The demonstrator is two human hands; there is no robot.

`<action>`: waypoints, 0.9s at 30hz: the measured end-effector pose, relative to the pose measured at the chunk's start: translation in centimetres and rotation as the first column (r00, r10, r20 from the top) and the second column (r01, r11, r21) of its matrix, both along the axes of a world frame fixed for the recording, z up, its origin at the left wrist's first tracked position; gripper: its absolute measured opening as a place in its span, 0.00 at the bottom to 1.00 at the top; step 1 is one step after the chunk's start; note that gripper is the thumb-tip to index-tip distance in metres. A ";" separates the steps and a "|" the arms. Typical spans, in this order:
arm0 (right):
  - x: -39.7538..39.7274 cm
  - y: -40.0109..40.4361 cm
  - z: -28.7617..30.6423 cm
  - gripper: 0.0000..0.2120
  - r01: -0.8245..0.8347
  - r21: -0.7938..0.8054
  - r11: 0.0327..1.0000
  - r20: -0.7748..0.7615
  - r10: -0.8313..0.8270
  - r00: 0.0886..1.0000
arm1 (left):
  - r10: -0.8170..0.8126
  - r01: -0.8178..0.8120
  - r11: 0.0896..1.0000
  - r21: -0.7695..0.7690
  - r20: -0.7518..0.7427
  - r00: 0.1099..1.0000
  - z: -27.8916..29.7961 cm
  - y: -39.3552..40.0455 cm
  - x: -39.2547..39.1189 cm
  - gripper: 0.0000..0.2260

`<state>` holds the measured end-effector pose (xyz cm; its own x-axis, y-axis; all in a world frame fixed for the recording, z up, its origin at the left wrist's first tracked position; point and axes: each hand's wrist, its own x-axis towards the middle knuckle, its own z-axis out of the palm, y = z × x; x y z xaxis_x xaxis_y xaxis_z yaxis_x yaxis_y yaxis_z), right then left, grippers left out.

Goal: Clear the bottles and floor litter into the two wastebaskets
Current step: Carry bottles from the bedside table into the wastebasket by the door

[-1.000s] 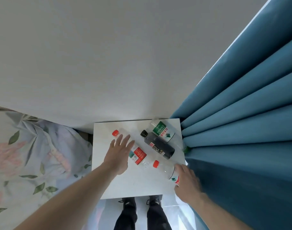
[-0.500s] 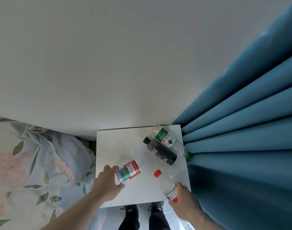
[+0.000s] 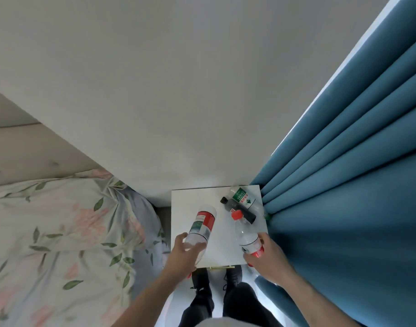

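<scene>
Above the nightstand's point(image 3: 185, 199) front edge, left hand point(image 3: 184, 252) and right hand point(image 3: 266, 254) each wrap curled fingers around a clear bottle, left bottle point(image 3: 200, 226), right bottle point(image 3: 245, 234), lifted for carrying to wastebaskets.

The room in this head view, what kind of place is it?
Most likely a bedroom: a floral duvet lies on a bed beside a small white bedside table, with blue curtains on the other side.

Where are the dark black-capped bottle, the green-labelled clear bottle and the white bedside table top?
Dark black-capped bottle point(image 3: 240, 209): head view, on its dark body.
Green-labelled clear bottle point(image 3: 243, 198): head view, on the green label.
White bedside table top point(image 3: 190, 199): head view, on bare surface near the far left corner.
</scene>
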<state>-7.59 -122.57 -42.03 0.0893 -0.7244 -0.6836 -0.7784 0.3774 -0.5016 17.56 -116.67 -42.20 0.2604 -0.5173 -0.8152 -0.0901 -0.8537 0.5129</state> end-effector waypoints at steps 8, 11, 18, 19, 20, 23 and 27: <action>-0.4 1.5 6.6 0.28 0.054 -0.133 0.990 0.152 -0.034 0.988 | -0.048 0.074 0.978 -0.197 0.135 0.990 6.8 3.2 0.2 0.39; -1.0 1.5 8.1 0.28 -0.016 -0.159 0.987 0.186 0.045 0.981 | -0.029 0.092 0.961 -0.262 0.235 0.972 8.8 4.6 0.5 0.37; -0.3 0.8 8.1 0.25 -0.228 -0.190 0.955 0.227 0.269 0.936 | 0.011 0.167 0.941 -0.295 0.519 0.855 12.4 10.7 -0.4 0.26; -0.1 0.8 8.1 0.27 -0.281 -0.199 0.939 0.233 0.324 0.917 | 0.048 0.132 0.949 -0.286 0.546 0.836 12.9 12.2 -0.9 0.25; 0.1 0.9 8.0 0.29 -0.334 -0.220 0.917 0.242 0.383 0.891 | 0.096 0.078 0.958 -0.276 0.564 0.820 13.4 13.7 -1.6 0.24; 1.0 2.0 7.8 0.34 -0.473 -0.252 0.844 0.249 0.529 0.811 | 0.305 -0.159 0.943 -0.294 0.563 0.768 14.9 19.2 -4.0 0.23; 3.1 5.9 8.2 0.25 -0.643 -0.189 0.742 0.280 0.669 0.689 | 0.521 -0.402 0.853 -0.333 0.528 0.670 16.2 26.5 -7.4 0.23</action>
